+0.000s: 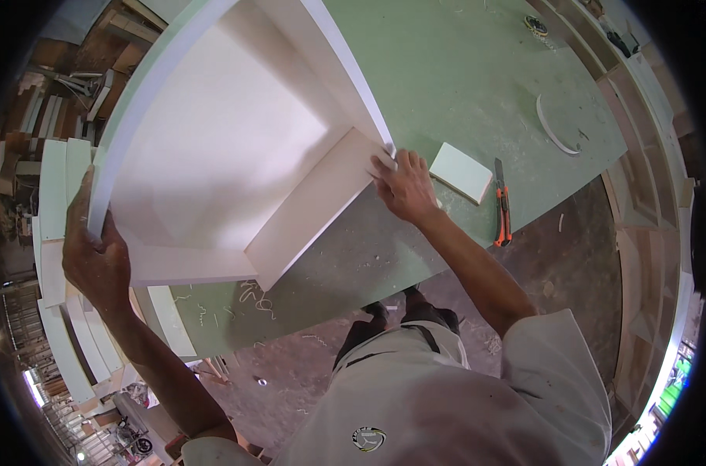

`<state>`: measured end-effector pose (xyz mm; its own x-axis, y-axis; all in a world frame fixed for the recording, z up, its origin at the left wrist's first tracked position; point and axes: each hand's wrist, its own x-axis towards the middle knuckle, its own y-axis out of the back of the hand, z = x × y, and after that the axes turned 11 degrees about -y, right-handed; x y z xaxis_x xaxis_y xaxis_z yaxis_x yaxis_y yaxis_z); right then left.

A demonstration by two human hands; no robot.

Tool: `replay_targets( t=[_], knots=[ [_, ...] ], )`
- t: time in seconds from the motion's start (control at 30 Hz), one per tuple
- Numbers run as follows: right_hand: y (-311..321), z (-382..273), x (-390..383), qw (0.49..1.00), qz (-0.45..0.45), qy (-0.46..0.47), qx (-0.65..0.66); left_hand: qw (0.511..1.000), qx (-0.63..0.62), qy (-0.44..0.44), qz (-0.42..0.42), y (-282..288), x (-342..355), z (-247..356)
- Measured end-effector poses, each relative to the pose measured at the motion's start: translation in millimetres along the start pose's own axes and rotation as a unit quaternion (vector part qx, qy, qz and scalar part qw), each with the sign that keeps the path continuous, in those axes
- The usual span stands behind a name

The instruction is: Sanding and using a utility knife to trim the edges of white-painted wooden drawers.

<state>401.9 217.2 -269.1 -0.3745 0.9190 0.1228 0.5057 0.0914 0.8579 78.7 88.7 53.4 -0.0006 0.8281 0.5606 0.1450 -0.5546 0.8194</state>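
A white open-topped cabinet box with raised side walls rests on the green worktable. It stands at an angle, and its far end runs out of view. My left hand grips the left wall, thumb inside and fingers outside. At the box's right corner, my right hand has its fingers curled over the wall's end. Whether a small thing is also under those fingers is hidden. Just right of this hand lies a white rectangular block. Beside the block is an orange and black utility knife with its blade out.
A curled white edging strip and a tape measure lie at the table's far right. Thin shavings are scattered near the front edge. Curved wooden frames stand along the right. Stacked boards fill the left side.
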Motion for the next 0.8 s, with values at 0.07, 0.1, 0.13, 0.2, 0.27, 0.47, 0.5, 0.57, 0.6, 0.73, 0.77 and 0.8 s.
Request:
replay_targets(
  t=[0.07,0.1,0.13,0.2,0.27,0.47,0.5,0.57,0.6,0.73,0.77,0.8],
  knots=[
    [-4.6,-4.9,18.6,0.998,0.065,0.005,0.000,1.000,0.005,0.009,0.008,-0.7,3.3,-3.6],
    [-4.2,-3.1,11.8,0.998,0.063,0.003,0.000,1.000,0.012,0.017,0.018,-0.5,4.3,-5.7],
    [-2.9,0.1,0.1,0.999,0.040,0.004,0.000,1.000,0.006,0.023,0.010,0.2,2.7,-5.2],
    [-1.0,1.2,5.5,1.000,0.024,0.010,0.001,1.000,0.016,0.007,0.016,-4.6,6.9,-5.8],
    [0.5,0.0,7.0,1.000,0.016,0.009,-0.008,1.000,0.022,-0.008,0.015,-6.9,8.5,-8.1],
    [1.0,-1.2,-0.4,1.000,-0.012,0.023,-0.001,1.000,0.020,0.019,0.009,-5.3,8.6,-9.8],
    [1.6,-2.0,7.4,1.000,-0.013,0.023,-0.001,0.999,0.023,0.038,0.004,-4.1,9.3,-8.7],
    [2.4,-7.0,25.8,1.000,0.021,-0.009,-0.011,0.998,0.024,0.056,-0.004,-3.0,8.1,-3.4],
    [-4.9,-7.4,22.8,1.000,0.023,-0.011,-0.012,0.998,0.032,0.056,0.005,-5.9,10.4,1.5],
    [-26.8,-38.0,-23.4,0.997,0.000,0.013,0.075,0.998,0.034,0.053,-0.002,-7.3,8.1,-3.3],
    [-23.4,-44.4,-36.3,0.991,-0.057,0.039,0.113,0.998,0.035,0.053,-0.004,-7.0,8.6,-4.2],
    [-20.0,-41.0,-31.8,0.991,-0.060,0.038,0.113,0.998,0.046,0.035,0.008,-7.8,10.6,-5.5]
  ],
)
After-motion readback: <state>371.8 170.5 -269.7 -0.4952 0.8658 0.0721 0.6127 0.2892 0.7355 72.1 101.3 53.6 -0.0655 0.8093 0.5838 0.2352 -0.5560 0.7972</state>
